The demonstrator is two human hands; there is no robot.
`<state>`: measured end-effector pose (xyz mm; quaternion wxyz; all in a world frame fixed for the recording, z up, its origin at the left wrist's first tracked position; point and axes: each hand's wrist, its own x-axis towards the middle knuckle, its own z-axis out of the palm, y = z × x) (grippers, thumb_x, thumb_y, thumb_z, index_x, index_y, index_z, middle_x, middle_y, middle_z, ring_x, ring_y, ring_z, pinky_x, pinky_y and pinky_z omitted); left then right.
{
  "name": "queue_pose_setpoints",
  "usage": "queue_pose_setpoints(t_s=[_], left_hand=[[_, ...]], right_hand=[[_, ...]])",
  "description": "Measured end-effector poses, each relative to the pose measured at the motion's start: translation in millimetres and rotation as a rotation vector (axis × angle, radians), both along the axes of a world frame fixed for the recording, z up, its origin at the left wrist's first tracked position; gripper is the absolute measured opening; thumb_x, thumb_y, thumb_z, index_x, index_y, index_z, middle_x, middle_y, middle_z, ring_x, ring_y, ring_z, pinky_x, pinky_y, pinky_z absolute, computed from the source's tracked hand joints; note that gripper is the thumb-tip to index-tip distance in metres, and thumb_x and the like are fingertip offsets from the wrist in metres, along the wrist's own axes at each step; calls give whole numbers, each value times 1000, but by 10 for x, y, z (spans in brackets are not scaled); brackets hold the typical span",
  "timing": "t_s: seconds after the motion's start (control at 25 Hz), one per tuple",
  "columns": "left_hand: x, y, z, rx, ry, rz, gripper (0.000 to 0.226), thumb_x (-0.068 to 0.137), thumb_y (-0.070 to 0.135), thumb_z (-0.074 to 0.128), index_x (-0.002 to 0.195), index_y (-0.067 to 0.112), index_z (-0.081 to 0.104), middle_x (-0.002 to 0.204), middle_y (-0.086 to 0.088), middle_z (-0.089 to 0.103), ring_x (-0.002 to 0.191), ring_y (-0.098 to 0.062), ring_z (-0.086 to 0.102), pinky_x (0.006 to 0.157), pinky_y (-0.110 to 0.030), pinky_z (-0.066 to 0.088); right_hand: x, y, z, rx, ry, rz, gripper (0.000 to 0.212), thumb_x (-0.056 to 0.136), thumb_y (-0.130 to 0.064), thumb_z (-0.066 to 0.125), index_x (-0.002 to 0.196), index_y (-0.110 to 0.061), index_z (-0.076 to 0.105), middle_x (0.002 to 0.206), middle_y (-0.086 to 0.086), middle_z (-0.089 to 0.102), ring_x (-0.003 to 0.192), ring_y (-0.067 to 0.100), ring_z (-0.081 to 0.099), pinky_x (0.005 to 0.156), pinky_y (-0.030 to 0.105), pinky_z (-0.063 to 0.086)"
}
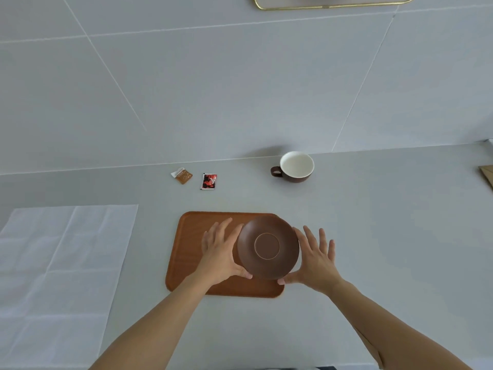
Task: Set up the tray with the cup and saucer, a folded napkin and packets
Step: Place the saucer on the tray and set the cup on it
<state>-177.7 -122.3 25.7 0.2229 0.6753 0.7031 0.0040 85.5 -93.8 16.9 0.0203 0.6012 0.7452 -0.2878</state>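
A brown saucer (268, 247) is over the right half of the wooden tray (192, 257). My left hand (220, 249) and my right hand (314, 259) hold it by its left and right rims, fingers spread, thumbs at the near edge. A brown cup (294, 166) with a white inside stands on the counter behind the tray, handle to the left. Two packets lie further left: a tan one (182, 175) and a red and black one (209, 181). A white napkin (58, 265) lies unfolded flat at the left.
The grey counter (386, 222) meets a grey tiled wall at the back. A gold-rimmed object (333, 5) hangs at the top. A tan flat item (486, 174) pokes in at the right edge.
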Motion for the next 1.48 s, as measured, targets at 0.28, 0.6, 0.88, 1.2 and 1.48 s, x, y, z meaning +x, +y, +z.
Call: queue_pose_setpoints(t_s=[0.28,0.6,0.88,1.2,1.48], left_hand=[[-365,-117,-189,-41,-8,-67,126,50,76,76,151,37,10,161,4,-5,147,-28,-12,117,-55,-2],[-367,-130,-331,-49,0,-65,125,51,76,75,151,35,13,161,2,-2,148,-29,-8,117,-56,1],[-389,-30,-382,-50,12,-59,124,51,75,76,151,35,15,161,-2,3,148,-30,-4,117,-57,3],[-411,-4,-450,-47,28,-69,125,49,78,74,151,36,16,161,-2,3,148,-30,-5,116,-57,0],[-421,8,-461,-83,32,-71,127,49,80,72,151,39,9,162,-1,-1,148,-29,-9,116,-57,-2]], right_hand=[[-365,-244,-158,-25,-46,-57,139,37,-89,64,145,-47,-11,163,-5,-7,146,33,-25,114,57,-15],[-400,-263,-232,-66,-73,-53,139,41,-85,67,148,-42,-11,163,-4,-10,145,34,-26,115,59,-13],[-433,-156,-256,-64,-95,-26,139,44,-87,66,149,-39,-11,163,-2,-13,145,35,-27,116,61,-12],[-430,-145,-291,-70,-118,-11,140,44,-95,56,148,-40,-20,162,-1,-19,144,34,-29,115,61,-12],[-437,-152,-321,-69,-92,-16,142,42,-98,51,146,-40,-25,162,-1,-22,143,33,-31,115,62,-11]])
